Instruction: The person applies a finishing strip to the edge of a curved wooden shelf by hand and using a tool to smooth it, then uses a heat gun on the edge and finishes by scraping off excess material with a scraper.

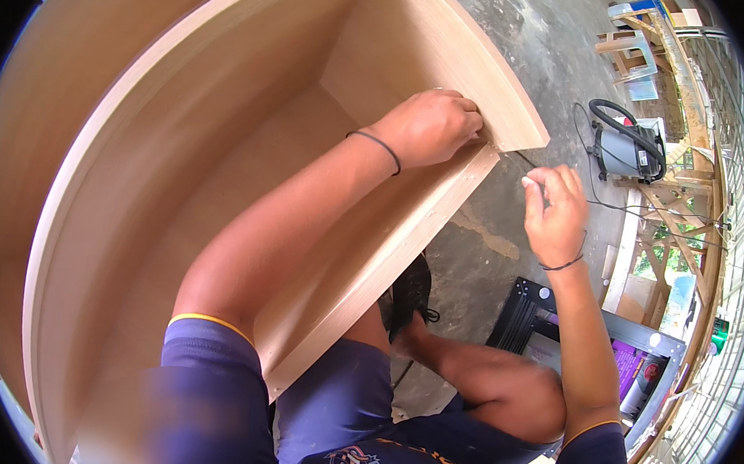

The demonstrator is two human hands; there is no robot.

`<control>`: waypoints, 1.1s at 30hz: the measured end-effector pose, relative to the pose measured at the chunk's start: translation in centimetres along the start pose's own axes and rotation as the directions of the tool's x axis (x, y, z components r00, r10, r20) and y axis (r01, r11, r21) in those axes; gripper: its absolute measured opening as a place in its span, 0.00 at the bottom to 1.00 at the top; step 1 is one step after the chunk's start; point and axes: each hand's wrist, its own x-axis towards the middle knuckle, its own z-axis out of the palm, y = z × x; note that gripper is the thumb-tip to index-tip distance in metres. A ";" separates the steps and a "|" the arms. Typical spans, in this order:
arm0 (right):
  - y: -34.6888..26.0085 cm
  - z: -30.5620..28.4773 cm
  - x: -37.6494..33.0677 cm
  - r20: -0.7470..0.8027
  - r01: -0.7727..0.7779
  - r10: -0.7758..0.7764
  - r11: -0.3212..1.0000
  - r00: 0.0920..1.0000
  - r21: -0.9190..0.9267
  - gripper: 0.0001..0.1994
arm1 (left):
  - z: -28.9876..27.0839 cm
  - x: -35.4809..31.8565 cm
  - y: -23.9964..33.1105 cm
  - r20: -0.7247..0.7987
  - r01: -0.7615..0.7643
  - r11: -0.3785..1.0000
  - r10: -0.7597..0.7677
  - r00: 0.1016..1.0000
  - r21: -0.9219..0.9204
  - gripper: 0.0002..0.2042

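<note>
While cabinet lies sideways: left hand (pixel 429 127) fisted on cabinet panel (pixel 464 70) corner — nearer.
Right hand (pixel 553 211): pinching small unclear item — beside panel.

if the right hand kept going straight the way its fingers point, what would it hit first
Probably the corner of the pale wooden cabinet. The right hand is raised with its fingers pinched and pointing up and slightly left, toward the spot where the left hand grips the panel edge. Depth is unclear, so it could pass just in front.

Pale beige wooden cabinet (pixel 213 174), grey stained concrete floor (pixel 540 39), navy sleeve (pixel 202 390) with a yellow hem, black wristbands (pixel 381 147).
</note>
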 end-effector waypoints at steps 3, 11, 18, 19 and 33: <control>-1.4 -0.5 0.2 0.029 0.004 -0.006 0.999 1.000 0.050 0.04 | -1.0 -1.1 0.1 0.116 0.005 0.999 -0.001 0.993 -0.042 0.05; -7.3 -1.1 -1.6 0.130 0.093 -0.119 0.977 0.984 0.194 0.03 | -6.5 -9.2 4.9 0.198 0.162 0.981 -0.138 0.970 -0.109 0.05; -15.2 -2.1 -4.7 0.215 0.167 -0.283 0.883 0.935 0.438 0.04 | -14.0 -18.0 12.8 0.375 0.276 0.960 -0.241 0.895 -0.040 0.04; -15.9 -2.5 -5.2 0.237 0.181 -0.316 0.870 0.919 0.458 0.05 | -15.3 -17.8 13.6 0.397 0.250 0.968 -0.225 0.890 -0.014 0.04; -5.9 -9.2 -2.5 0.192 -0.088 0.041 0.967 0.980 0.239 0.06 | -8.8 -4.2 12.9 -0.163 0.238 0.971 -0.239 0.957 -0.025 0.07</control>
